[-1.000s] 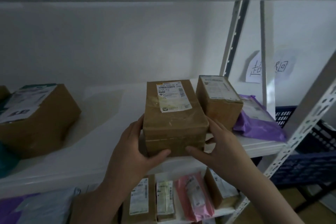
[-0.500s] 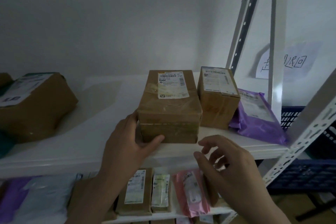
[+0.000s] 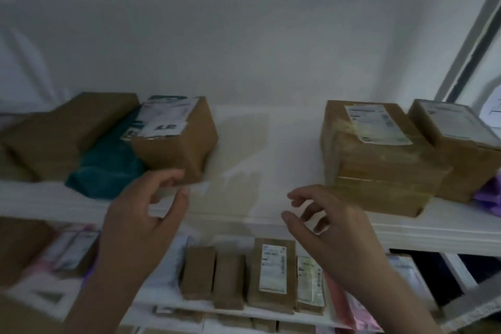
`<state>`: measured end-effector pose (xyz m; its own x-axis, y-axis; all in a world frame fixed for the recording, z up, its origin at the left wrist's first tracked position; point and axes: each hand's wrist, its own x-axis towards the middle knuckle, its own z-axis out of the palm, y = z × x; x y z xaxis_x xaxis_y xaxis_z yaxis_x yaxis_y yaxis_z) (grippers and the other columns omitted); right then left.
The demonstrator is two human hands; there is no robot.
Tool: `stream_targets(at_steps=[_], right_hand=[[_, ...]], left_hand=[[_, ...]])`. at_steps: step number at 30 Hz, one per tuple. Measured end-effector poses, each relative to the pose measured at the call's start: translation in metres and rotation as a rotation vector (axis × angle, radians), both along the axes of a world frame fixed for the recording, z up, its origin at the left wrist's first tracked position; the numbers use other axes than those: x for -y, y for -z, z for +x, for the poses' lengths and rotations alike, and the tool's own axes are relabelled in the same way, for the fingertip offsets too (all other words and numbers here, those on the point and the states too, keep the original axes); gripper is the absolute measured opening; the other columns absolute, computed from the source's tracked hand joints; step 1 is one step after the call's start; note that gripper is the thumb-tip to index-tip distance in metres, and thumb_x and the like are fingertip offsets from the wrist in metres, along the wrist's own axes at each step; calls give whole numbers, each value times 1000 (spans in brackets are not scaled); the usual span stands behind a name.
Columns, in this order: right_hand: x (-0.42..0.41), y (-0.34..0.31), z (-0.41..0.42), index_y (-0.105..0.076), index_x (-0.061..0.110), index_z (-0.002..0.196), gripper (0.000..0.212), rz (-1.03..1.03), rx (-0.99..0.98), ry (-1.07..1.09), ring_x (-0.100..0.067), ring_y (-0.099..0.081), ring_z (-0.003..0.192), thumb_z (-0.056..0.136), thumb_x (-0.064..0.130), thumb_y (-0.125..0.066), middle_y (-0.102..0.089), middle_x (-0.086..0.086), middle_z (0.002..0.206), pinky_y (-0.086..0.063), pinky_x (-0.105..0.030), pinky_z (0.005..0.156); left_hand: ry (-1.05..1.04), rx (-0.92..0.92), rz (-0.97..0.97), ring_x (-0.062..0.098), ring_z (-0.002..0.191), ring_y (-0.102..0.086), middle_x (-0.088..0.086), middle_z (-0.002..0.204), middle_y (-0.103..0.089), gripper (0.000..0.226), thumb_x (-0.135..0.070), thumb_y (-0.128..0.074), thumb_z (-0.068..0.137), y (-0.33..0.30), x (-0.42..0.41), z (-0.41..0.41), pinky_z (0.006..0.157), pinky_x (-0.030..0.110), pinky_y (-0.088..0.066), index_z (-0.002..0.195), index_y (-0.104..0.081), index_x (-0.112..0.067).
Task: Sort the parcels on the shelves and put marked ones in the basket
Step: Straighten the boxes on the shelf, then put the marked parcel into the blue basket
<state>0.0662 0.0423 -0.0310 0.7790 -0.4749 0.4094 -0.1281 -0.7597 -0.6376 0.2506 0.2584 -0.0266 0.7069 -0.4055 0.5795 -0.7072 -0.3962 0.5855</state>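
Observation:
On the white shelf point(image 3: 260, 198) a labelled brown box point(image 3: 376, 160) stands at the right, with a smaller labelled box point(image 3: 461, 144) beside it. To the left a brown box with a white label point(image 3: 176, 138) leans on a teal bag point(image 3: 108, 165). My left hand point(image 3: 141, 228) hovers with loose fingers just in front of that left box, holding nothing. Empty too, my right hand point(image 3: 333, 236) floats before the shelf edge, left of the big right box. No basket is in view.
A flat brown parcel point(image 3: 62, 127) lies at the far left. A purple bag point(image 3: 490, 195) shows at the right edge. The lower shelf point(image 3: 230, 312) carries several upright small parcels, a pink bag point(image 3: 347, 304) among them. Metal uprights point(image 3: 471, 40) rise at the right.
My left hand let go of the big brown box, which now stands on the shelf. Both hands and my view swung left toward the box on the teal bag.

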Motion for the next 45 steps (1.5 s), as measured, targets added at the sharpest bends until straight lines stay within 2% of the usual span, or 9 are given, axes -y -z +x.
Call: stream_targets(at_steps=[3,9,14,22,26,34,37,40,45], right_hand=[[-28,-3,45,-57,44,115,35,-63,-48,16,2,-61,89,83,55,-64,-59,29,103,-57,-31,68],[-66,-19,110,-41,44,139,64,-170,-142,71,8,-51,88,82,61,-66,-43,30,116,-52,-25,79],[-85,-26,132,-39,39,143,71,-171,-116,73,3,-51,102,81,64,-63,-47,24,127,-53,-28,83],[-79,-31,154,-27,34,152,88,-112,-173,46,0,-51,113,79,63,-67,-44,16,141,-55,-34,90],[-73,-33,169,-27,35,151,87,-34,-166,18,-6,-52,114,79,58,-71,-46,13,139,-54,-37,92],[-62,-27,172,-34,32,145,78,4,-176,32,-13,-62,103,80,49,-74,-57,7,131,-54,-38,89],[-59,-27,165,-28,29,148,82,21,-164,17,-18,-60,113,82,41,-75,-56,3,135,-52,-38,93],[-59,-33,151,-22,30,147,85,22,-93,21,-19,-59,116,83,34,-76,-55,1,136,-54,-40,91],[-66,-45,120,-25,29,144,83,-96,105,65,3,-53,102,81,30,-79,-54,13,136,-55,-27,79]], left_hand=[[-11,17,-8,-1,102,-59,-18,108,-66,39,-55,-56,90,-10,-37,37,82,15,-47,115,-68,-28],[-5,42,101,10,110,-54,-16,116,-58,42,-47,-69,87,-14,-68,101,81,33,-47,123,-56,-31],[48,134,221,14,115,-49,-14,121,-60,53,-49,-68,87,-19,-65,116,77,33,-47,132,-54,-27],[-106,146,507,21,111,-50,-9,118,-61,69,-81,-55,77,-34,-39,119,64,33,-44,123,-53,-29],[-42,210,566,19,109,-57,-9,121,-63,68,-79,-59,78,-46,-31,121,64,31,-46,128,-53,-33],[113,185,428,13,100,-61,-8,117,-67,63,-65,-65,83,-43,-11,111,70,31,-48,134,-53,-31],[132,164,339,11,104,-60,-11,117,-67,61,-64,-67,81,-39,-5,106,71,30,-47,131,-56,-33],[199,144,192,12,111,-58,-8,120,-67,63,-61,-68,80,-31,1,98,85,37,-54,133,-57,-30],[408,56,-185,6,124,-57,-7,135,-62,72,-24,-85,80,-20,4,75,100,28,-52,143,-53,-15]])
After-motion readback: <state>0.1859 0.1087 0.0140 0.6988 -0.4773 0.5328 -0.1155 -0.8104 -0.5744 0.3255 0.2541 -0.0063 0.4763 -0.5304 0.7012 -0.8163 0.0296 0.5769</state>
